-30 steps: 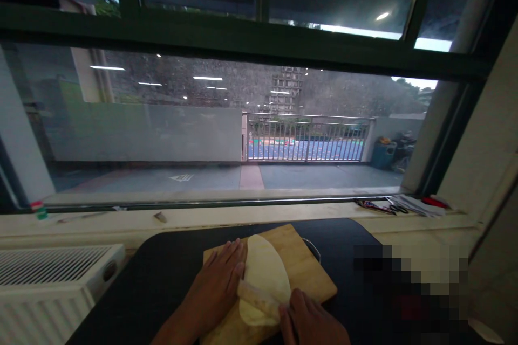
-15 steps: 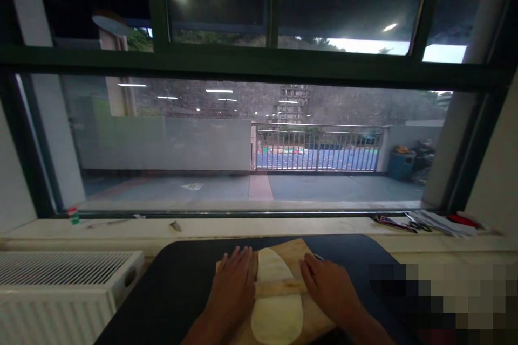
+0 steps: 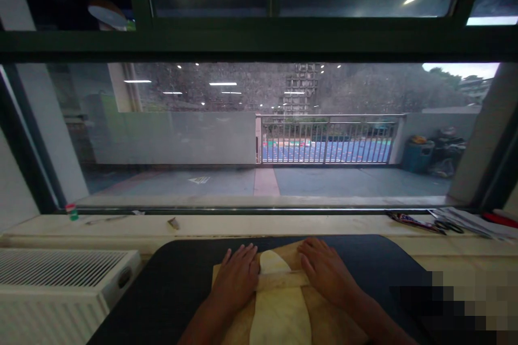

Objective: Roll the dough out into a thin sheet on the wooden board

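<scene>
A wooden rolling pin [image 3: 281, 280] lies crosswise on a long, flat, pale yellow sheet of dough [image 3: 281, 315]. My left hand [image 3: 238, 275] is over the pin's left end, its fingers stretched forward past it. Over the right end is my right hand [image 3: 326, 269], fingers also reaching forward. Both palms cover the ends of the pin, so its handles are hidden. Beneath the dough is a wooden board [image 3: 332, 315], set at an angle on a dark table [image 3: 178, 280]. The near end of the dough runs out of the picture.
A white radiator [image 3: 68, 291] stands left of the table. Beyond the table's far edge runs a window sill [image 3: 243, 225] with a small red-and-green container [image 3: 72, 212], scissors [image 3: 449, 225] and papers [image 3: 477, 225]. A wide window rises behind it.
The rolling pin has moved forward over the dough with both hands, leaving more dough on the near side. My right hand's fingers have straightened from a curl. The view has shifted.
</scene>
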A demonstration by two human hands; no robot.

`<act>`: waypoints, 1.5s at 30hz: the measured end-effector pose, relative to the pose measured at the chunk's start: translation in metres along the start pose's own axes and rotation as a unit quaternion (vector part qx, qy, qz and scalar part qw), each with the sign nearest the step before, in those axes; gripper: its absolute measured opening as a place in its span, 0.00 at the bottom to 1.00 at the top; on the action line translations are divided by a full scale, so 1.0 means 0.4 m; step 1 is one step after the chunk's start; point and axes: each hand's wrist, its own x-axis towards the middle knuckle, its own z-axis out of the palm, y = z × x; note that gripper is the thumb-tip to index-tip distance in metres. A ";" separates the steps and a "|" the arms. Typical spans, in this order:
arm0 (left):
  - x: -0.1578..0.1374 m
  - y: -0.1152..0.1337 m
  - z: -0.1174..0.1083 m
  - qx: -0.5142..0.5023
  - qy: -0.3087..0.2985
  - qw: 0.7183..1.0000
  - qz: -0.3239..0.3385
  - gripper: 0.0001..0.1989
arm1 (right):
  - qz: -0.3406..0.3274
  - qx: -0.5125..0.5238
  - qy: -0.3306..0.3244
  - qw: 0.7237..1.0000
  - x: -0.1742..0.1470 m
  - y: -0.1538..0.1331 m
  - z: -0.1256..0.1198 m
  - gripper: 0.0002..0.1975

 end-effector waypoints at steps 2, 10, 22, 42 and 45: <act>0.001 0.002 -0.006 -0.006 -0.001 1.000 -0.012 0.22 | 0.015 -0.029 0.020 0.999 0.007 -0.001 0.003 0.19; -0.019 0.007 0.010 -0.024 0.038 0.999 -0.018 0.24 | -0.023 -0.028 -0.003 0.999 -0.014 -0.016 -0.020 0.20; 0.015 0.006 -0.014 -0.035 0.033 0.998 -0.051 0.18 | 0.020 -0.087 -0.098 0.991 0.038 -0.007 -0.021 0.27; 0.029 0.002 -0.019 -0.066 0.023 0.996 -0.052 0.16 | 0.019 -0.010 -0.088 0.996 -0.005 -0.001 0.013 0.20; 0.034 -0.001 -0.029 -0.110 0.031 0.992 -0.056 0.15 | 0.020 -0.032 -0.115 0.993 0.028 0.000 -0.009 0.23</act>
